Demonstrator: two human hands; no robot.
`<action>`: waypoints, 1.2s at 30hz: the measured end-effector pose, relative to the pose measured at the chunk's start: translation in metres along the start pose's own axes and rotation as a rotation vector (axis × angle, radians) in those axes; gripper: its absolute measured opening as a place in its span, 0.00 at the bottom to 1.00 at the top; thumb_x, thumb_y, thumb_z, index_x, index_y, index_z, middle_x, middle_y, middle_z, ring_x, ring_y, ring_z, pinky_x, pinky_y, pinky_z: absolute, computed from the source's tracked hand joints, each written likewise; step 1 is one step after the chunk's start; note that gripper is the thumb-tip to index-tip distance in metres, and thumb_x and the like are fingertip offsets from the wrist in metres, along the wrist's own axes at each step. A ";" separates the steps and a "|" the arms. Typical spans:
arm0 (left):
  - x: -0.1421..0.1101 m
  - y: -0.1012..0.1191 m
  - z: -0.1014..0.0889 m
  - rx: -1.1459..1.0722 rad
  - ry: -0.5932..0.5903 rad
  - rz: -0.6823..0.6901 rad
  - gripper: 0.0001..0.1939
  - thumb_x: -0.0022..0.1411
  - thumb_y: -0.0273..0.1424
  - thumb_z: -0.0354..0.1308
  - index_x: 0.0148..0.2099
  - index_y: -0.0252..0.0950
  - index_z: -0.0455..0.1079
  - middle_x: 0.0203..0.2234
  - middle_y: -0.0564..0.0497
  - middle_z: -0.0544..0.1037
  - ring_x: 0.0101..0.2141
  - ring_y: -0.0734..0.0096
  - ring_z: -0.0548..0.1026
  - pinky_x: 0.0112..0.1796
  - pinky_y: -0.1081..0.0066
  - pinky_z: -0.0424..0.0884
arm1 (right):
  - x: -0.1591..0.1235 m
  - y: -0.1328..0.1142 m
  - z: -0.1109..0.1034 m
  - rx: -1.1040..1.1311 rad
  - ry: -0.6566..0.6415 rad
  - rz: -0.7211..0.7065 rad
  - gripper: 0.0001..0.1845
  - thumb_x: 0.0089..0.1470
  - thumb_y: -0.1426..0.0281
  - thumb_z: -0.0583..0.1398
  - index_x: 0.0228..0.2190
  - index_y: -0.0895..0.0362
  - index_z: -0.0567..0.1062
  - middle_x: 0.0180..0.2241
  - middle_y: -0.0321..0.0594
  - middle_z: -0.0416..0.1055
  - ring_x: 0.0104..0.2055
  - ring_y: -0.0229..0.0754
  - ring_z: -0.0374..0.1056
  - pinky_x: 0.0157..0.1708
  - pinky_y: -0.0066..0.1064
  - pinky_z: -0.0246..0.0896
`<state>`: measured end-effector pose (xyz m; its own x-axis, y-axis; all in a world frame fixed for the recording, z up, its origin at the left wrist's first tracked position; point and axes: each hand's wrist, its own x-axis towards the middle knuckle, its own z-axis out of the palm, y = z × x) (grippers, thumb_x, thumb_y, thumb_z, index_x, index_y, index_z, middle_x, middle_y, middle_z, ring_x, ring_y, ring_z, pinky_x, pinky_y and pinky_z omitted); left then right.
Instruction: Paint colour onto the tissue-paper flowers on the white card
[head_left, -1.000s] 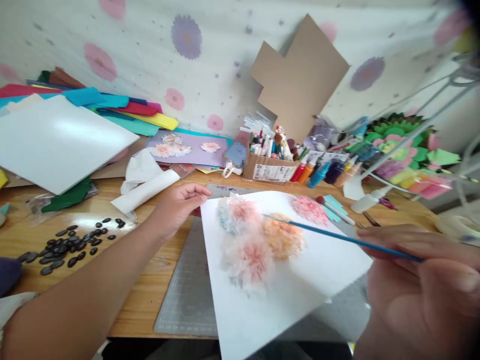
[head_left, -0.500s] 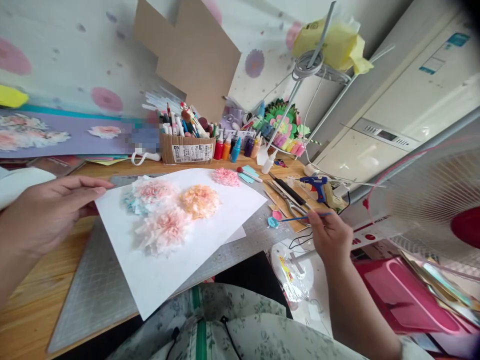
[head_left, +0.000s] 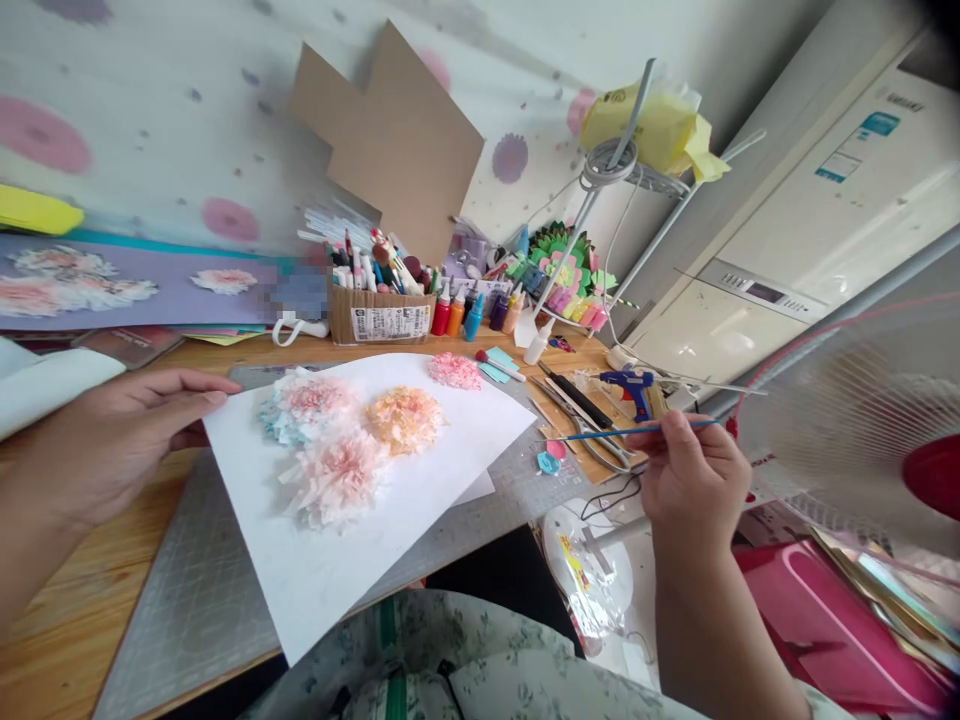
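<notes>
White paper, at eight o'clock: left hand pinches its ten-o'clock corner; likely light, floppy, its flowers crushable, best gripped by edges. Right hand, at four o'clock, pinches a blue stick.

Looking forward and down from head height, close above the white paper sheet, reaching from floral-print garment below to flower-patterned wall covering beyond.
</notes>
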<state>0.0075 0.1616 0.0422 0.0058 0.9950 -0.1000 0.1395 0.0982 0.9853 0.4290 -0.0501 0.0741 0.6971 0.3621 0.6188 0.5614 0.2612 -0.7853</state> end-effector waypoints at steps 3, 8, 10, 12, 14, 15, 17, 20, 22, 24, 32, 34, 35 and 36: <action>-0.011 0.007 0.002 0.011 -0.037 0.034 0.13 0.50 0.37 0.70 0.37 0.38 0.76 0.32 0.59 0.80 0.36 0.68 0.73 0.37 0.71 0.70 | 0.000 -0.025 0.036 0.200 -0.041 0.023 0.23 0.54 0.51 0.67 0.27 0.57 0.71 0.20 0.32 0.71 0.18 0.37 0.69 0.22 0.30 0.68; -0.019 0.010 0.005 -0.009 -0.081 0.066 0.14 0.49 0.39 0.69 0.36 0.36 0.78 0.29 0.55 0.81 0.31 0.68 0.75 0.35 0.70 0.70 | -0.013 -0.060 0.108 0.438 -0.250 0.071 0.19 0.50 0.57 0.72 0.27 0.57 0.74 0.21 0.33 0.73 0.20 0.37 0.72 0.23 0.28 0.69; -0.017 0.008 0.005 -0.022 -0.079 0.073 0.15 0.47 0.40 0.69 0.35 0.36 0.77 0.26 0.55 0.80 0.29 0.68 0.75 0.32 0.70 0.69 | -0.021 -0.069 0.135 0.485 -0.356 0.086 0.18 0.50 0.58 0.72 0.28 0.57 0.75 0.22 0.34 0.74 0.21 0.37 0.73 0.24 0.29 0.71; -0.016 0.005 0.004 -0.032 -0.089 0.077 0.15 0.47 0.40 0.69 0.35 0.37 0.77 0.25 0.54 0.80 0.28 0.69 0.74 0.30 0.71 0.68 | -0.026 -0.076 0.158 0.503 -0.464 0.102 0.17 0.50 0.58 0.73 0.29 0.57 0.77 0.22 0.34 0.74 0.23 0.38 0.74 0.25 0.30 0.73; -0.016 0.004 0.004 -0.043 -0.104 0.079 0.14 0.48 0.40 0.68 0.35 0.37 0.77 0.26 0.54 0.80 0.28 0.69 0.74 0.30 0.71 0.67 | -0.030 -0.079 0.175 0.499 -0.556 0.114 0.16 0.50 0.58 0.73 0.30 0.56 0.78 0.23 0.34 0.75 0.25 0.39 0.75 0.26 0.30 0.73; -0.016 0.003 0.004 -0.050 -0.111 0.080 0.14 0.48 0.40 0.68 0.35 0.37 0.77 0.26 0.54 0.80 0.28 0.69 0.74 0.30 0.71 0.67 | -0.031 -0.080 0.182 0.493 -0.589 0.117 0.16 0.50 0.58 0.73 0.30 0.56 0.78 0.23 0.34 0.75 0.25 0.40 0.75 0.26 0.31 0.74; -0.016 0.003 0.005 -0.060 -0.121 0.085 0.13 0.49 0.39 0.68 0.36 0.37 0.77 0.26 0.54 0.80 0.28 0.69 0.74 0.30 0.70 0.67 | -0.030 -0.080 0.192 0.477 -0.632 0.113 0.16 0.51 0.57 0.73 0.30 0.55 0.78 0.24 0.34 0.75 0.26 0.40 0.76 0.26 0.31 0.75; -0.018 0.005 0.005 -0.064 -0.126 0.095 0.13 0.50 0.39 0.67 0.36 0.37 0.77 0.26 0.54 0.80 0.29 0.69 0.74 0.31 0.70 0.67 | -0.029 -0.077 0.201 0.448 -0.660 0.098 0.17 0.51 0.56 0.73 0.30 0.55 0.78 0.25 0.34 0.75 0.27 0.39 0.76 0.26 0.32 0.76; -0.019 0.006 0.005 -0.062 -0.124 0.100 0.13 0.50 0.39 0.66 0.36 0.37 0.78 0.27 0.54 0.81 0.29 0.69 0.74 0.31 0.71 0.66 | -0.029 -0.075 0.204 0.425 -0.673 0.091 0.17 0.51 0.56 0.72 0.30 0.55 0.78 0.25 0.34 0.76 0.26 0.39 0.75 0.26 0.31 0.75; -0.020 0.008 0.005 -0.059 -0.121 0.101 0.13 0.50 0.39 0.66 0.36 0.37 0.78 0.26 0.54 0.80 0.28 0.70 0.73 0.31 0.71 0.65 | -0.029 -0.073 0.207 0.404 -0.686 0.085 0.17 0.52 0.55 0.72 0.31 0.55 0.78 0.25 0.34 0.76 0.26 0.39 0.76 0.27 0.32 0.76; -0.021 0.009 0.005 -0.051 -0.121 0.105 0.12 0.51 0.39 0.65 0.36 0.37 0.77 0.26 0.54 0.80 0.28 0.70 0.73 0.31 0.71 0.65 | -0.024 -0.071 0.209 0.320 -0.715 0.036 0.18 0.53 0.53 0.71 0.32 0.54 0.78 0.26 0.37 0.78 0.27 0.42 0.76 0.21 0.30 0.68; -0.021 0.008 0.004 -0.048 -0.128 0.111 0.12 0.52 0.39 0.65 0.37 0.38 0.78 0.26 0.54 0.80 0.28 0.70 0.73 0.31 0.71 0.64 | -0.023 -0.072 0.209 0.304 -0.721 0.022 0.17 0.53 0.53 0.71 0.32 0.53 0.78 0.26 0.37 0.78 0.26 0.42 0.75 0.17 0.29 0.63; -0.021 0.008 0.004 -0.046 -0.131 0.116 0.12 0.53 0.39 0.65 0.37 0.38 0.78 0.26 0.55 0.80 0.28 0.70 0.73 0.31 0.71 0.64 | -0.023 -0.072 0.209 0.299 -0.722 0.015 0.17 0.53 0.53 0.70 0.32 0.53 0.78 0.26 0.37 0.78 0.25 0.42 0.75 0.16 0.29 0.62; -0.022 0.008 0.004 -0.044 -0.134 0.122 0.11 0.53 0.39 0.65 0.37 0.38 0.78 0.26 0.55 0.80 0.28 0.70 0.73 0.31 0.71 0.64 | -0.023 -0.073 0.209 0.296 -0.722 0.007 0.17 0.54 0.53 0.70 0.32 0.53 0.78 0.26 0.37 0.78 0.25 0.42 0.75 0.16 0.29 0.62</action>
<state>0.0124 0.1407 0.0521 0.1525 0.9883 0.0058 0.0862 -0.0191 0.9961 0.2790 0.1098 0.1128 0.1801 0.8310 0.5263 0.3444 0.4479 -0.8251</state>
